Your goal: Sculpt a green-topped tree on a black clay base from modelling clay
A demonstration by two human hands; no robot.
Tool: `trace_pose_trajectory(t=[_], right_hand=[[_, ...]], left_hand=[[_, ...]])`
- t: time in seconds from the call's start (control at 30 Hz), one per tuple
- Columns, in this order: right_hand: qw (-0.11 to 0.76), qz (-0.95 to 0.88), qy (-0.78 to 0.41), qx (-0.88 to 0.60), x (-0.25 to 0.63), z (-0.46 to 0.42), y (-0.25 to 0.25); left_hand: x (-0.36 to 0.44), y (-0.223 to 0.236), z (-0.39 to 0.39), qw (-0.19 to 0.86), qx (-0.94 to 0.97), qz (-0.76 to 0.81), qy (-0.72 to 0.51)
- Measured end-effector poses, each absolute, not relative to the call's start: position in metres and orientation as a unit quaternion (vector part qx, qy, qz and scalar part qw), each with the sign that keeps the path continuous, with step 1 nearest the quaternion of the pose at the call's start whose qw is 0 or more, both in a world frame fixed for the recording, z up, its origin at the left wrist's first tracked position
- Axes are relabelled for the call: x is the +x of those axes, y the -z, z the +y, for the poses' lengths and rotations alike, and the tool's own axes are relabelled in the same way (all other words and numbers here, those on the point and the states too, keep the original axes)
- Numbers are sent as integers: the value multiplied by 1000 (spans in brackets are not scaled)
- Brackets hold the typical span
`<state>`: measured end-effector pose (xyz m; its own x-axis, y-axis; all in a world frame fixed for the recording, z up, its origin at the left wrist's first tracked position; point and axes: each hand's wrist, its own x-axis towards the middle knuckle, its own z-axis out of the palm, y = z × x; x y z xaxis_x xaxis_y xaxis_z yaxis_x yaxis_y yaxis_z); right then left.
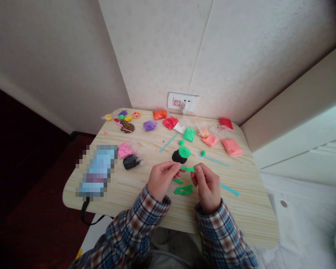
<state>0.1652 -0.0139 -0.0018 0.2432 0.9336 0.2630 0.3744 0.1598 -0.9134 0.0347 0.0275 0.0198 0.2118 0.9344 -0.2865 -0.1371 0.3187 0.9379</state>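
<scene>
A short strip of green modelling clay [187, 169] is stretched between my two hands, above the table. My left hand [162, 180] pinches its left end between thumb and fingers, and my right hand [207, 185] pinches the right end. Just beyond them lies a flat black clay piece [179, 157] with a green clay disc [184, 151] at its upper right. Beneath my hands is a flattened green clay piece [183, 190] with gaps in it. A smaller green strip [177, 181] lies partly behind my left fingers.
Small green balls [203, 153] and blue plastic tools [214, 160] lie around the work on the wooden table [156, 209]. Clay packets, including a green one [189, 133], line the back. A pixelated phone [99, 170] with a cable is at left, near a black packet [131, 161].
</scene>
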Motion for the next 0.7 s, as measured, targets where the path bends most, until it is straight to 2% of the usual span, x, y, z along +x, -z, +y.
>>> trace_pose_trajectory(t=[0.17, 0.53, 0.7], right_hand=[[532, -537, -291, -586, 165, -12, 5], [637, -445, -318, -543, 162, -9, 4], [652, -403, -347, -540, 164, -9, 7]], left_hand=[[33, -21, 32, 652, 444, 477, -387], [34, -21, 33, 677, 370, 475, -423], [34, -21, 35, 685, 354, 479, -419]])
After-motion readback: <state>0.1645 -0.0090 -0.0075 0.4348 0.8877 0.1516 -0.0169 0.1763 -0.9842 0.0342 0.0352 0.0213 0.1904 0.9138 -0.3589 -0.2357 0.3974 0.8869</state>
